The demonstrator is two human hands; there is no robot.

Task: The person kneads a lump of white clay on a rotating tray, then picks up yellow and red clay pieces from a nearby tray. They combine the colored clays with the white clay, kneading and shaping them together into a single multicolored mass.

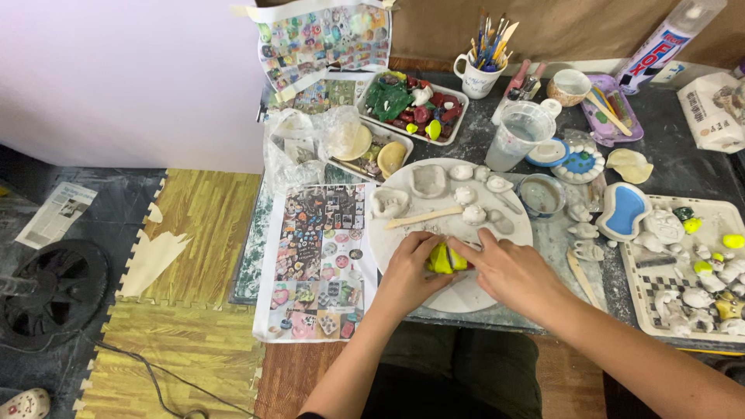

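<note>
**Bare Arms, Dark Trousers**

Both forearms are bare to the elbow, with no sleeves, watch, rings or gloves in view on the left hand (pixel 407 273) or right hand (pixel 508 271). Dark trousers (pixel 458 372) cover the lap below, plain and unmarked.

Clay lump (pixel 445 260) on round board (pixel 434 299) between both hands; tray (pixel 718 213) to its right

Wall (pixel 124 77): plain, pale lilac-white, evenly lit. Behind the table (pixel 683 167), a brown panel (pixel 574 27). Table: dark, paint-smeared surface. Floor: interlocking foam mats (pixel 206 233) in yellow wood-grain, some edges torn, over dark flooring (pixel 116 194). A black round fan (pixel 50 291) and a newspaper sheet (pixel 56 213) lie at left.
</note>
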